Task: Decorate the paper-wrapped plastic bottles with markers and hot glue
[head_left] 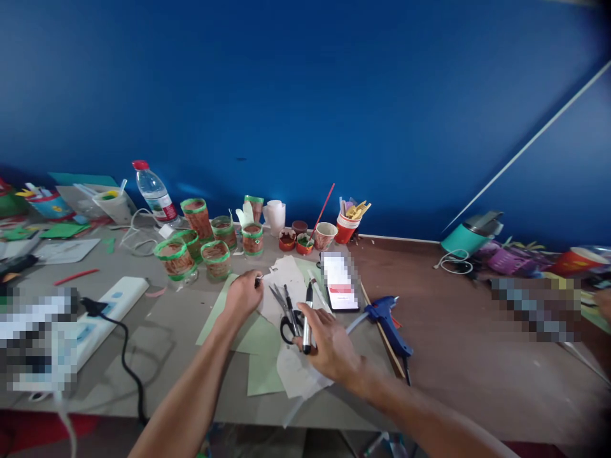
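My right hand [331, 340] is closed around a silver marker [307, 324] with black ends, held upright above the papers. My left hand [245, 292] is closed, and a small dark piece [258, 280] shows at its fingertips, too small to name. Between the hands lie black-handled scissors [287, 329] with blades pointing away, and a black pen [289, 302] rests against them. Beneath are cut white paper [286, 273] and light green paper sheets [265, 372]. A lit phone [340, 280] lies just beyond my right hand.
A blue glue gun [391, 324] rests right of the phone. Several green-rimmed jars [218, 257], a water bottle [155, 197] and paper cups [326, 235] line the back. A white power strip [109, 318] with a black cord lies left. Another person's hand [604, 302] appears at the right edge.
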The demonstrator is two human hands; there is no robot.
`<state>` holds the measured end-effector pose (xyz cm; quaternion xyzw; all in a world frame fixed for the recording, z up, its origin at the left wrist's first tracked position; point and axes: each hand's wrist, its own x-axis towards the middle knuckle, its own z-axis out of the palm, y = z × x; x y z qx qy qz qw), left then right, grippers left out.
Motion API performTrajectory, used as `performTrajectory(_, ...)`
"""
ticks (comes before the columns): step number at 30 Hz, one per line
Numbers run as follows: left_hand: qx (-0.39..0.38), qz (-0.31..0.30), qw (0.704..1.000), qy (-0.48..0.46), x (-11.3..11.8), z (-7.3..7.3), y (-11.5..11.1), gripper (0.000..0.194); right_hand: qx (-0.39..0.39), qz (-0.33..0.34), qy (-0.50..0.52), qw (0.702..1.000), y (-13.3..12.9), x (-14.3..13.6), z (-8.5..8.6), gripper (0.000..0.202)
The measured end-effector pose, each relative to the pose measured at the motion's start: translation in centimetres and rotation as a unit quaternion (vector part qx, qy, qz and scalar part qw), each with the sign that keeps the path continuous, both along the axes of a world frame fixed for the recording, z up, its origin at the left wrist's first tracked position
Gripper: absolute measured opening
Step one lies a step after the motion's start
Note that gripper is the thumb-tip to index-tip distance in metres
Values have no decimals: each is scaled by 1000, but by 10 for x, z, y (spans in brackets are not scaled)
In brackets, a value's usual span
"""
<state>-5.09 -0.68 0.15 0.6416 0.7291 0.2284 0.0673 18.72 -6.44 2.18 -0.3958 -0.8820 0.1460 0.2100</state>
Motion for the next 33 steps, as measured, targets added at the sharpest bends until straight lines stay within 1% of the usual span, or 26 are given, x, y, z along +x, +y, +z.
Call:
performTrajectory(3, 8, -6, 1000, -9, 0, 0, 0, 27, -10, -20, -59, 998, -2, -17, 3, 66)
performTrajectory(5, 9, -2, 1000, -15, 0, 0, 0, 27, -13, -31, -103, 994, -1, -26, 5, 66)
performTrajectory(7, 2, 3, 1000, -14, 0, 0, 0, 27, -9, -28, -137, 990, 0, -31, 5, 64)
performTrajectory(10, -8, -2, 1000, -7, 1, 1, 0, 26, 9, -14, -161, 987, 2, -32, 3, 65)
performTrajectory(13, -13, 0, 1000, -10, 2, 3, -1, 27, 27, -19, -166, 986, 8, -29, 1, 67)
performTrajectory(16, -14, 6, 1000, -12, 2, 4, -2, 27, 40, -42, -160, 985, 21, -28, -1, 64)
performTrajectory(20, -13, 4, 1000, -14, 0, 2, 0, 25, 51, -67, -137, 987, 40, -31, -3, 62)
performTrajectory(23, -19, 15, 1000, -16, -2, 0, 2, 24, 47, -84, -122, 988, 48, -34, -4, 64)
performTrajectory(25, -17, 24, 999, -25, -4, 0, 3, 25, 55, -97, -92, 989, 49, -36, -4, 63)
performTrajectory(26, -12, 31, 999, -32, -5, 0, 3, 25, 65, -100, -62, 991, 48, -36, -3, 61)
performTrajectory(28, -1, 52, 998, -46, -7, 0, 4, 26, 83, -84, 36, 992, 46, -37, 2, 55)
performTrajectory(29, 4, 63, 997, -51, -9, 1, 5, 26, 79, -66, 95, 990, 45, -38, 6, 52)
performTrajectory(30, 9, 71, 996, -54, -10, 1, 5, 25, 60, -40, 157, 985, 43, -39, 10, 49)
performTrajectory(31, 13, 75, 996, -54, -12, 1, 6, 24, 21, -17, 217, 976, 42, -42, 13, 45)
performTrajectory(32, 14, 75, 996, -53, -13, 1, 6, 24, -32, -3, 272, 962, 41, -45, 15, 42)
performTrajectory(33, 14, 73, 996, -51, -14, 0, 6, 23, -85, 2, 326, 942, 41, -48, 17, 41)
